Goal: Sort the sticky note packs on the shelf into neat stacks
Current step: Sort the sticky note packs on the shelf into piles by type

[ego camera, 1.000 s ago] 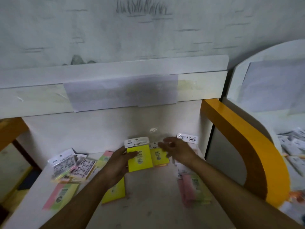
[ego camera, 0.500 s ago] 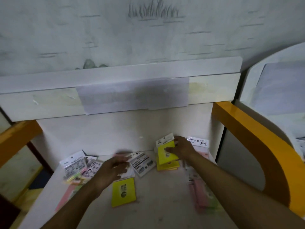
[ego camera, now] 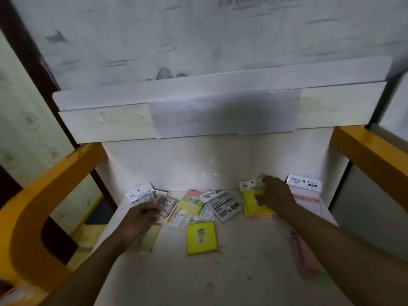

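Observation:
Sticky note packs lie scattered on a white shelf point(ego camera: 242, 268). My right hand point(ego camera: 274, 195) rests flat on a small stack of yellow packs point(ego camera: 251, 206) at the back right. My left hand point(ego camera: 141, 219), blurred, reaches over a loose pile of packs at the back left point(ego camera: 143, 194), fingers spread, touching them. A single bright yellow pack point(ego camera: 201, 237) lies alone in the middle. White-backed packs point(ego camera: 223, 204) and a pink-green pack point(ego camera: 192, 200) lie between the hands. Pink packs sit at the right: one against the back wall point(ego camera: 305, 193), one near my right forearm point(ego camera: 302, 257).
Orange curved side rails frame the shelf on the left point(ego camera: 44, 204) and right point(ego camera: 371, 151). A white shelf board with a paper label point(ego camera: 225, 113) overhangs the back. The front of the shelf surface is bare and scuffed.
My right hand has laid its yellow pack flat onto the back-right stack. My left hand has moved left to the loose pile. The camera has tilted and shifted.

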`<action>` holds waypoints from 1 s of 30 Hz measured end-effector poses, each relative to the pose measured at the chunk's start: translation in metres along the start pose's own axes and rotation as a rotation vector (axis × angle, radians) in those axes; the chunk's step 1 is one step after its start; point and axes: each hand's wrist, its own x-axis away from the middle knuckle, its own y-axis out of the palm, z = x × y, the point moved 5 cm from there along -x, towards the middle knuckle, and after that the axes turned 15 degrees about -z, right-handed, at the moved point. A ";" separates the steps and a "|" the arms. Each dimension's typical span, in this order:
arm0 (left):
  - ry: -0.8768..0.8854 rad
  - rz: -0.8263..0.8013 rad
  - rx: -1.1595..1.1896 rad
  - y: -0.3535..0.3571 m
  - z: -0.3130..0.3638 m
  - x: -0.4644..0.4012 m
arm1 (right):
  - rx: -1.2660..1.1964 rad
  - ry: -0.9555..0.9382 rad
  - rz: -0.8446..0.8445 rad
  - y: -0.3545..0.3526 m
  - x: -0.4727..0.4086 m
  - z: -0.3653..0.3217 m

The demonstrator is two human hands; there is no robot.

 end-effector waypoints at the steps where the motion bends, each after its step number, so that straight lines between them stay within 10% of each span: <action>1: -0.010 -0.001 -0.034 -0.003 -0.003 0.001 | -0.008 -0.022 0.002 0.000 0.001 -0.004; 17: -0.167 0.004 -0.379 -0.040 -0.030 0.015 | -0.006 -0.370 -0.248 0.039 0.023 -0.105; 30: -0.247 -0.096 -0.885 -0.018 -0.042 0.017 | 0.310 -0.254 -0.315 0.092 0.052 -0.104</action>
